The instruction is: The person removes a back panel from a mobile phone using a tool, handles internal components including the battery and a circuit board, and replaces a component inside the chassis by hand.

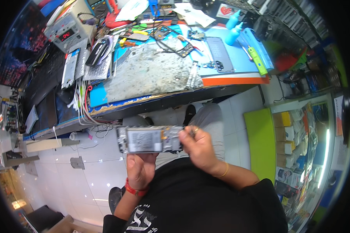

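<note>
head view: an opened phone (144, 139), its pale battery (144, 140) showing, is held over the person's lap, just short of the workbench (217, 92) and level with its long side. the left hand (140, 169) supports it from below, fingers partly curled behind it, thumb near the lower edge. the right hand (200, 149) is at the right end, thumb and fingers bent close together; i cannot tell exactly what they grip.

beyond, on the bench, lies a worn grey mat (144, 72), with a dark phone panel (220, 53) to its right on a light blue mat (241, 68). a yellow-green tool (257, 61) lies near two blue bottles (233, 35). at the upper left stands a grey power unit (70, 34) with a red display. to the right, a lit glass case (326, 155) holds boxes; pale tiles (93, 190) cover the floor.
</note>
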The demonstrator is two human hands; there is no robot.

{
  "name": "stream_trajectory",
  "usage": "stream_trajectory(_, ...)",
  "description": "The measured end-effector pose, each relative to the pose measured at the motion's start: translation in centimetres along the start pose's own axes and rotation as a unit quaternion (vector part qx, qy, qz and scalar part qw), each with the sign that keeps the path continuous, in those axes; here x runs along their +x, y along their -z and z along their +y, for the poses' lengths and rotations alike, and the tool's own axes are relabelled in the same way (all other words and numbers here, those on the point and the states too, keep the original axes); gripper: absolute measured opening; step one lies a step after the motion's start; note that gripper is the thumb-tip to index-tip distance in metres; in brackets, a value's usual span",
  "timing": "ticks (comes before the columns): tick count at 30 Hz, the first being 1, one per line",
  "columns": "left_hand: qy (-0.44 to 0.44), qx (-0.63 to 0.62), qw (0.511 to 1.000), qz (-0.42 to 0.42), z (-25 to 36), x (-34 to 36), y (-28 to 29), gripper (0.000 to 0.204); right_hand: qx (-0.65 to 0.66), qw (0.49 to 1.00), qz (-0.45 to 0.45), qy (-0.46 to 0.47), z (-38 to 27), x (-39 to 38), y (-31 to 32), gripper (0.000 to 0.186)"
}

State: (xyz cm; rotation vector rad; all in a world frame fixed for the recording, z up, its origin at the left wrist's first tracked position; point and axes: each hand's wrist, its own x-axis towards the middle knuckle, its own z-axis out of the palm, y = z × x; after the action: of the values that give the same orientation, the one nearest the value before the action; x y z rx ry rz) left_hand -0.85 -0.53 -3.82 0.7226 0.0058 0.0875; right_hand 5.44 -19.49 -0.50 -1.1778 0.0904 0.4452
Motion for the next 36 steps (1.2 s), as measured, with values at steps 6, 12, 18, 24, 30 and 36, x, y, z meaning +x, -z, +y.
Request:
stream_trajectory(6, 0.009, -0.061, 0.989, 0.134, 0.8, 1.8, -0.6, 0.031, -0.246, 0.949, 0.05, 0.19, -2.6, 2.7, 2.8, 0.018)
stream_trajectory(12, 0.048, -0.021, 0.981, 0.186, 2.5, 1.6, 0.7, 0.028, -0.663, 0.593, 0.36, 0.282, -13.2, 12.4, 16.9, 0.028)
stream_trajectory(18, 0.042, -0.108, 0.964, 0.239, 3.1, 0.8, 1.2, 0.024, -0.783, 0.453, 0.344, 0.252, -13.3, 14.6, 15.7, 0.028)
stream_trajectory(24, 0.05, -0.111, 0.967, 0.225, 2.9, 0.5, 2.5, 0.024, -0.624, 0.637, 0.07, 0.446, -10.5, 15.6, -0.3, 0.012)
stream_trajectory(30, 0.085, -0.139, 0.968, 0.191, 3.2, -0.1, 2.7, 0.021, -0.69, 0.527, -0.002, 0.497, -7.5, 28.3, -8.6, 0.011)
stream_trajectory(36, 0.093, -0.189, 0.963, 0.17, 3.1, -1.0, 3.7, 0.021, -0.733, 0.5, 0.003, 0.461, -7.2, 31.1, -10.6, 0.012)
